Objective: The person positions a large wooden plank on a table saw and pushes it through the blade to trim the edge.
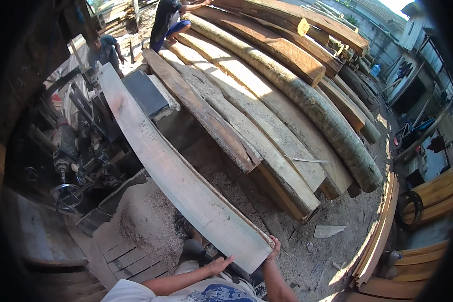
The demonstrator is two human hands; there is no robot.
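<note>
A long, pale wooden plank (171, 166) slopes from beside my body up to the machine at the far left, with rough bark along its right edge. My right hand (273, 248) is closed around the right corner of its near end. At the plank's left edge, my left hand (219, 265) grips close to the same end, its fingertips partly under the wood. The far end of the plank lies at the sawing machine (70, 151), which has a handwheel (67, 196). Beyond that end a person (105, 53) bends toward the machine.
Several thick timber slabs (246, 105) and a round log (307, 95) are stacked ahead and to the right, with another person (168, 22) crouching at their far end. A sawdust heap (151, 214) lies left of the plank. Long boards (380, 229) lie at the right.
</note>
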